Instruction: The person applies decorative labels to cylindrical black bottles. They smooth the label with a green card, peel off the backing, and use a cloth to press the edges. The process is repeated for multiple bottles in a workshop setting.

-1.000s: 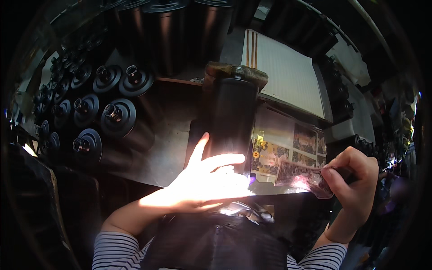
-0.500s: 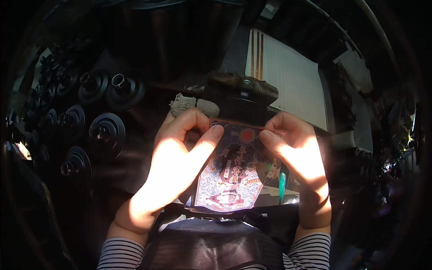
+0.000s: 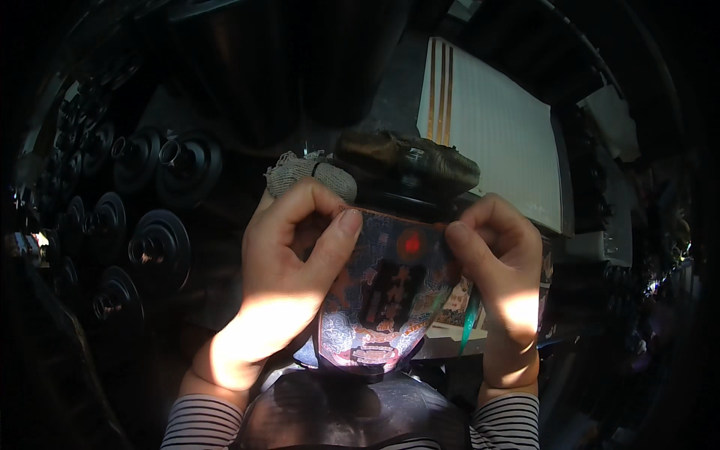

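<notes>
A printed sheet [image 3: 375,322] with a dense blue and orange pattern, dark lettering and a red round spot spans the space between my hands. Its upper left corner is pinched between thumb and forefinger of my left hand [image 3: 289,251]. At the upper right corner my right hand [image 3: 501,251] pinches it the same way. The sheet bows, its lower part narrowing toward my lap; a dark rim shows under its bottom edge. What lies behind the sheet is hidden. Sunlight falls across its lower part and my wrists.
Beyond the sheet sit a grey knitted bundle [image 3: 311,176] and a dark fixture with a brownish top [image 3: 405,157]. A white panel with gold stripes [image 3: 499,127] lies far right. Several dark flanged discs [image 3: 159,247] fill the left. A green tapered thing [image 3: 469,326] is near my right wrist.
The sheet has gone from fairly flat to bowed, and its upper part is now in shade. Both hands keep their pinch, slightly farther apart. The view has shifted a little.
</notes>
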The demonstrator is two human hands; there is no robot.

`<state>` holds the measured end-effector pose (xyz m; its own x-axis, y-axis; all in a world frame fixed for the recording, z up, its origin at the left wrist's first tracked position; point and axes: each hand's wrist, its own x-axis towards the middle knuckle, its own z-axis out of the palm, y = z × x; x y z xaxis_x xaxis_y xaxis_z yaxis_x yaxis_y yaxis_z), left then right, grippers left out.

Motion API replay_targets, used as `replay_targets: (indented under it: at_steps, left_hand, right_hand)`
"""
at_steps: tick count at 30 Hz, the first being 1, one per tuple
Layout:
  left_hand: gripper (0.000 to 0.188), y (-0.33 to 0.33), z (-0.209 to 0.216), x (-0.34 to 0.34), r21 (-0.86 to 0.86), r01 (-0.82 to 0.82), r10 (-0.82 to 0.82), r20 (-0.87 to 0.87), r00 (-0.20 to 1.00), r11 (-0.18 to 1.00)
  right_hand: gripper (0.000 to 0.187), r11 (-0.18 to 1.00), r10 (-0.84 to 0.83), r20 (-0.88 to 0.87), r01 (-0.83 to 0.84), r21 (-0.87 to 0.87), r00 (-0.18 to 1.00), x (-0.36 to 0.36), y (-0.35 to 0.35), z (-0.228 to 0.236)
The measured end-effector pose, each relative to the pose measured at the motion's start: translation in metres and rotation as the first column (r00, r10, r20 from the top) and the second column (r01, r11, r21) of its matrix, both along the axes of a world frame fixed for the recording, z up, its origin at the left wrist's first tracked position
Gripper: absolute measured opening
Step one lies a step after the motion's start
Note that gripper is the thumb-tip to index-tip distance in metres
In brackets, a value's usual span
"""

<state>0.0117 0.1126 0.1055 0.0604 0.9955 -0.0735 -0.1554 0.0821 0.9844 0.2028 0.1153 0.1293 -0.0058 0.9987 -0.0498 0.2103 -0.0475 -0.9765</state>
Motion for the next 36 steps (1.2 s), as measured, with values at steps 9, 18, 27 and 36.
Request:
replay_targets:
  at_steps: [9, 18, 27, 36]
  left_hand:
    - [0.019, -0.047, -0.040, -0.018, 0.083, 0.104, -0.095, -0.097, 0.991, 0.991]
    - [0.012, -0.124, -0.070, -0.030, -0.066, 0.179, -0.182, -0.060, 0.981, 0.982]
    - [0.008, -0.126, -0.064, -0.032, -0.143, 0.210, -0.216, -0.026, 0.976, 0.967]
    - [0.023, -0.100, -0.065, -0.031, 0.089, 0.081, -0.047, -0.326, 0.944, 0.993]
  right_hand:
    - [0.035, 1.000, 0.011, -0.093, -0.013, -0.016, 0.996, 0.013, -0.057, -0.051]
    - [0.003, 0.925, -0.109, -0.262, 0.001, -0.379, 0.959, 0.006, -0.141, -0.074]
    - [0.006, 0.913, -0.119, -0.181, 0.036, -0.405, 0.976, 0.002, -0.152, -0.067]
    - [0.023, 0.994, -0.088, 0.025, 0.089, -0.060, 0.996, 0.023, -0.121, -0.078]
